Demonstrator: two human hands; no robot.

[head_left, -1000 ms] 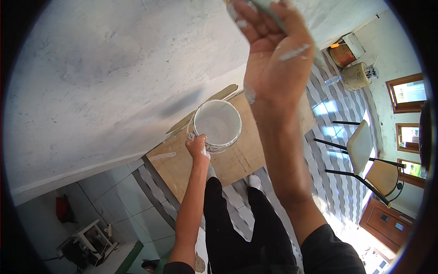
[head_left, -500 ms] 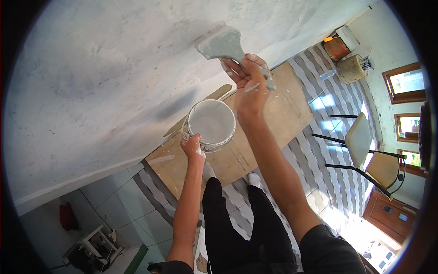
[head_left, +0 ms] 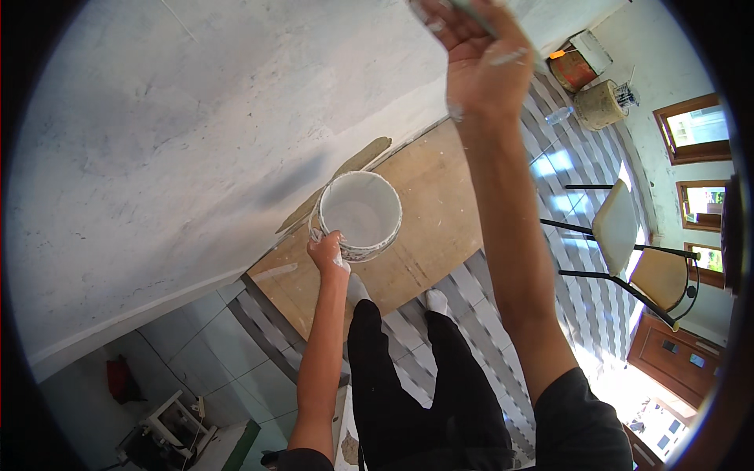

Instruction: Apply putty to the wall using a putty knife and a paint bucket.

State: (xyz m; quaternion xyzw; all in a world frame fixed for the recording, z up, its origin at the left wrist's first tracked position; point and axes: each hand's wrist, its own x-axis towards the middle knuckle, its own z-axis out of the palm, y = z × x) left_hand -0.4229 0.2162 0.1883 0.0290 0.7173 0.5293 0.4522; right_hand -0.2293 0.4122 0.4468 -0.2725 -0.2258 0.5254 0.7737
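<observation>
My left hand (head_left: 324,249), spotted with white, is closed on the near left side of a round white bucket (head_left: 363,187). The bucket has a wire handle and paint smears round its outside, with whitish contents low inside. High up by the wall (head_left: 196,118), my raised right hand (head_left: 488,69) grips a flat, wide-headed paintbrush (head_left: 476,17). Only part of its greyish-green handle shows between the fingers; its head lies past the upper edge. White paint marks the right hand too.
I stand in white socks at the edge of a paint-spotted board (head_left: 440,188) lying along the wall. A chair (head_left: 616,224) is at the right; a paint-stained container (head_left: 598,106), a plastic bottle (head_left: 559,116) and a red can (head_left: 572,71) stand far right. A white frame (head_left: 177,424) sits lower left.
My right hand has moved up and to the right with the paintbrush, whose head has left the view. My left hand and the bucket have barely shifted.
</observation>
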